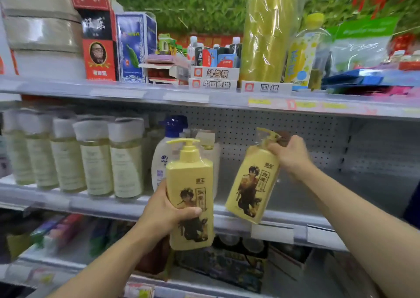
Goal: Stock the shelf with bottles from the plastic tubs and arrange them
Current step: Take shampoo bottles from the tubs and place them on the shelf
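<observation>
Now left bottle (190, 193) upright in left hand (164, 213), right bottle (252, 182) tilted rightward.

We're pretty clearly in a shop here, some kind of small general store. We've got grey metal shelving with a perforated back panel (261, 127), and clear plastic price-tag strips (186, 97) running along the shelf edges. A row of identical pale bottles with white caps (95, 157) sits lined up like stock, boxed board games with printed labels (213, 78) are stacked above, and red packaged boxes (97, 57) stand nearby.
</observation>
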Demonstrator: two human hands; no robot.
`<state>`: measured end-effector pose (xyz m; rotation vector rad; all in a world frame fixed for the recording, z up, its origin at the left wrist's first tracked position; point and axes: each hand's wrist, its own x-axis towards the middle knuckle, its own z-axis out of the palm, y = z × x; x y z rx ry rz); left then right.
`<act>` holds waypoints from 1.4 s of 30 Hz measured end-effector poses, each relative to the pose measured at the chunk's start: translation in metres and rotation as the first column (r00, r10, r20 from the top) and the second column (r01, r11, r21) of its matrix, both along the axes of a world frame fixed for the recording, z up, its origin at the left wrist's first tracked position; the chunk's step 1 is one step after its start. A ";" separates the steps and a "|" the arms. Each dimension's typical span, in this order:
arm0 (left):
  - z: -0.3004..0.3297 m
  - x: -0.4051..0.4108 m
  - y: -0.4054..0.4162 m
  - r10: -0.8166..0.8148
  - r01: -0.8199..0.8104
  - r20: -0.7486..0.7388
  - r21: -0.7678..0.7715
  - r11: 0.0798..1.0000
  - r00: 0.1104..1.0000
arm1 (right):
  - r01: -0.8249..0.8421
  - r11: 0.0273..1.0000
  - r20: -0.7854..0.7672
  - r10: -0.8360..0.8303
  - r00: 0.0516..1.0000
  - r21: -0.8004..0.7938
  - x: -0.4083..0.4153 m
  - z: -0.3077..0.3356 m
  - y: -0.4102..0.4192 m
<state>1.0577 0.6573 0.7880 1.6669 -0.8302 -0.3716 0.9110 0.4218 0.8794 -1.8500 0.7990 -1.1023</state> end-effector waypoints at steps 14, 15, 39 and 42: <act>0.004 0.005 -0.048 0.081 -0.081 0.000 -0.063 0.995 0.997 | -0.217 0.955 -0.106 0.199 0.974 -0.203 0.055 -0.005 -0.049; 0.004 0.004 -0.049 0.084 -0.084 0.006 -0.064 0.994 0.996 | -0.233 0.952 -0.109 0.214 0.971 -0.199 0.056 -0.007 -0.050; 0.013 -0.022 -0.131 0.038 -0.038 -0.010 -0.022 0.999 0.999 | -0.367 0.926 -0.304 0.325 0.896 -0.092 0.047 -0.057 -0.092; 0.010 -0.020 -0.144 0.029 -0.029 -0.021 0.004 1.000 0.999 | -0.383 0.921 -0.289 0.348 0.892 -0.074 0.049 -0.057 -0.096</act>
